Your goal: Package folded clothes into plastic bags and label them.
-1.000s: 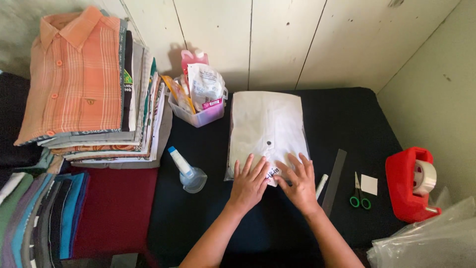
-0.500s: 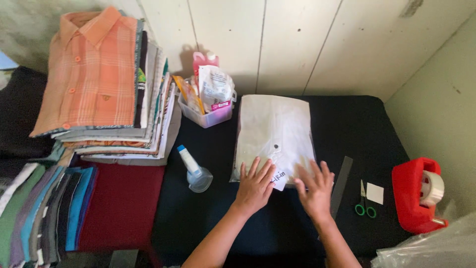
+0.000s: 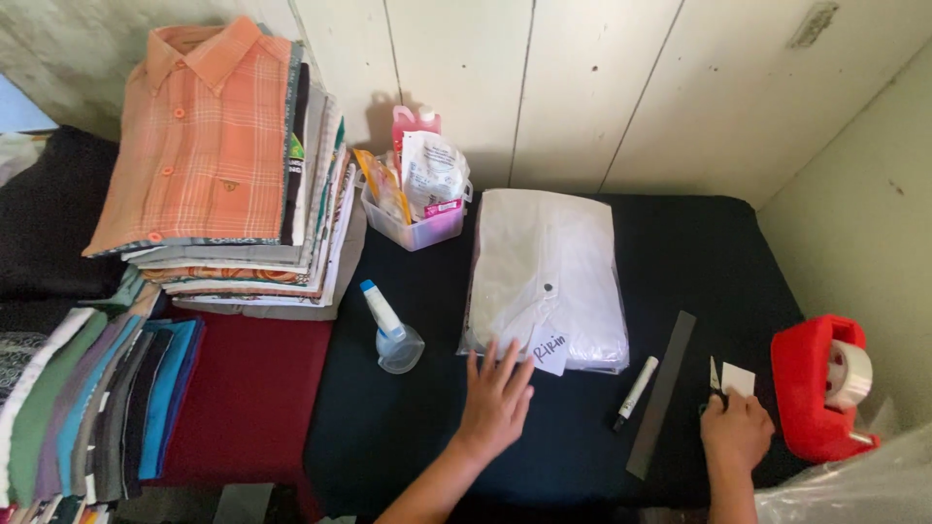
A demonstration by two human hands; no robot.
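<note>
Near the desk's front edge, left hand (image 3: pixel 495 400) flat and spread on the bagged white garment (image 3: pixel 547 278), right hand (image 3: pixel 735 430) now gone off it to the right edge, closing over the scissors (image 3: pixel 714 378) beside the red tape dispenser (image 3: pixel 818 388)

We see both forearms bare, no sleeves in view; the left hand (image 3: pixel 495 403) and right hand (image 3: pixel 736 434) wear no gloves.
</note>
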